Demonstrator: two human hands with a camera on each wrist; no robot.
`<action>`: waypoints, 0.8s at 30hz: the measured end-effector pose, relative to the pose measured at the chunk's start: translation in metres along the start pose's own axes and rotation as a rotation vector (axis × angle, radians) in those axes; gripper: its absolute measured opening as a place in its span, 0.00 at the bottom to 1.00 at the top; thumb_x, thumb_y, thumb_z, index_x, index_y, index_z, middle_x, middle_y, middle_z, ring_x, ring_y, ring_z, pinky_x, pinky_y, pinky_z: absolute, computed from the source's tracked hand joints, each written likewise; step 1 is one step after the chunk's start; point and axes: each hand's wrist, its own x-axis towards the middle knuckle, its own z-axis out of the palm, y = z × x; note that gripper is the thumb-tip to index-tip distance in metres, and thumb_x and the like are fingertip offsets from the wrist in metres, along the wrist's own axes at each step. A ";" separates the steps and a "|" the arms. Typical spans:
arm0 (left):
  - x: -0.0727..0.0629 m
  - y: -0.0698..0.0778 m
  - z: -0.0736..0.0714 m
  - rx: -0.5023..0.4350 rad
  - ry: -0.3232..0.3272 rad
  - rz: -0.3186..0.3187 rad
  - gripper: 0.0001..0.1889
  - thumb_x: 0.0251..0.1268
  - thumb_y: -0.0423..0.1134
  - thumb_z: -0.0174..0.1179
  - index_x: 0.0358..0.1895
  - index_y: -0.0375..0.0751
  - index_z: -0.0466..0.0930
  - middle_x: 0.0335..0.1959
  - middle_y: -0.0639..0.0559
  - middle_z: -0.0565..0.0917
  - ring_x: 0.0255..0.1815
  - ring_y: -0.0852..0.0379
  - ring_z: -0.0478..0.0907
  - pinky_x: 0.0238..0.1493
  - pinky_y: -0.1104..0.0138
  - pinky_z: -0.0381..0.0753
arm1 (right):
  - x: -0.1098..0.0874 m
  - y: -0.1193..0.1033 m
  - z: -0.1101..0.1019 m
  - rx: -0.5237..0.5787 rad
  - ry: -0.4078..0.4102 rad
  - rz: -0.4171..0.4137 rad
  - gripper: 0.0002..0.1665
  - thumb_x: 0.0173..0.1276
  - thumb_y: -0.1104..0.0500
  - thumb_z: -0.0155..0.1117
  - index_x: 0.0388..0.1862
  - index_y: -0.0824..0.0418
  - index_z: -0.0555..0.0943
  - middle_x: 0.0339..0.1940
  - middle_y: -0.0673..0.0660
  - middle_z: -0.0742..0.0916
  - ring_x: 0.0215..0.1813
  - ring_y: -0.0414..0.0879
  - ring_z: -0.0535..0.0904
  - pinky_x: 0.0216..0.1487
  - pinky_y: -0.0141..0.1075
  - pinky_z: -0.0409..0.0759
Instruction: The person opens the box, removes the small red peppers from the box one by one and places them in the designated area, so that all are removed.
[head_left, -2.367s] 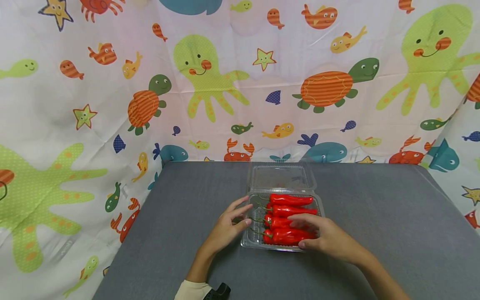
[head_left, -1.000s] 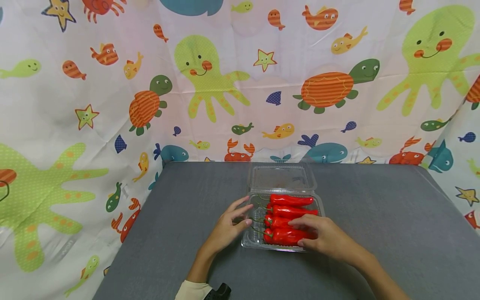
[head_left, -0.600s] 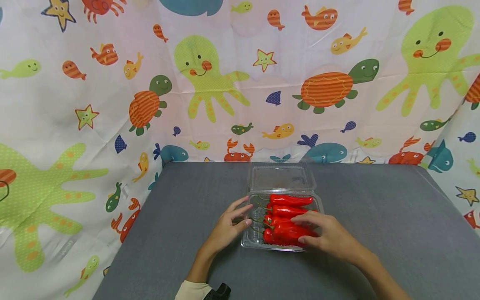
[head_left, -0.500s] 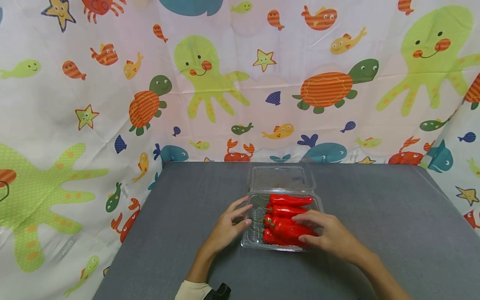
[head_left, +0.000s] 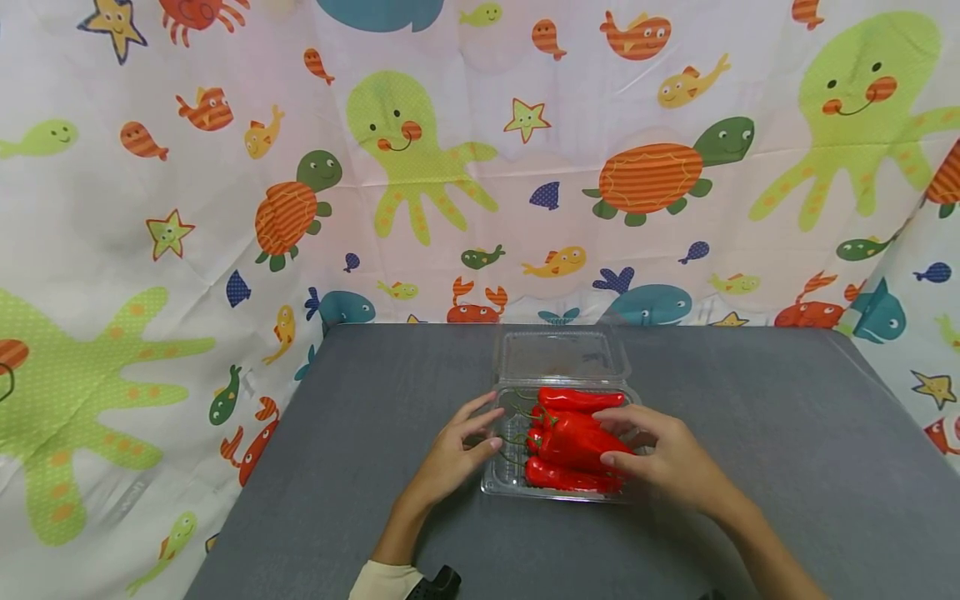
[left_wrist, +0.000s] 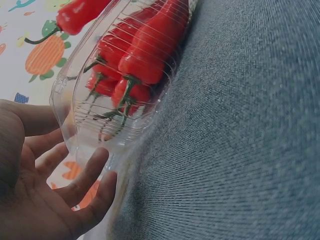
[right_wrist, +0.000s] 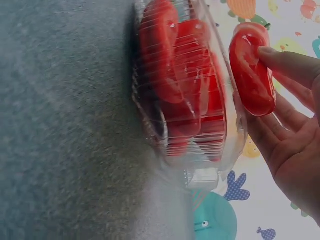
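A clear plastic clamshell box (head_left: 504,477) lies with its lid (head_left: 562,354) folded back, and several red peppers with green stems rest inside. My right hand (head_left: 671,458) pinches one red pepper (head_left: 573,442) between thumb and fingers. In the right wrist view this red pepper (right_wrist: 247,75) is above the box rim, over the other peppers (right_wrist: 165,55). My left hand (head_left: 450,454) is at the box's left side, its fingers loosely spread. In the left wrist view the fingers (left_wrist: 87,175) lie along the box's end wall (left_wrist: 65,100) and grip nothing.
The box stands on a grey cloth-covered table (head_left: 390,392). Behind and at the left and right hangs a white curtain (head_left: 450,50) printed with sea animals. Grey table surface extends on both sides of the box.
My right hand has lifted a pepper from the near part of the box and moved it up and slightly away, uncovering the nearest pepper. My left hand has stayed in place.
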 end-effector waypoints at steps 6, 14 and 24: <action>0.000 0.000 0.000 -0.007 0.000 -0.008 0.27 0.75 0.37 0.67 0.74 0.38 0.77 0.83 0.51 0.65 0.58 0.48 0.82 0.57 0.65 0.81 | 0.002 -0.002 -0.004 0.060 0.040 0.040 0.29 0.65 0.53 0.81 0.64 0.56 0.84 0.59 0.57 0.88 0.51 0.54 0.85 0.46 0.32 0.86; 0.000 0.001 0.000 -0.008 -0.002 -0.003 0.27 0.75 0.37 0.67 0.74 0.37 0.77 0.83 0.50 0.65 0.58 0.47 0.82 0.58 0.64 0.81 | 0.002 -0.002 -0.012 0.084 0.119 0.038 0.29 0.68 0.55 0.79 0.66 0.58 0.83 0.57 0.57 0.89 0.52 0.52 0.86 0.48 0.31 0.85; 0.000 0.001 -0.001 -0.008 -0.002 -0.012 0.27 0.75 0.37 0.67 0.74 0.38 0.77 0.83 0.51 0.65 0.58 0.47 0.82 0.57 0.65 0.81 | 0.001 0.004 -0.024 0.115 0.210 0.041 0.28 0.70 0.58 0.76 0.68 0.57 0.82 0.57 0.59 0.89 0.49 0.36 0.85 0.44 0.32 0.87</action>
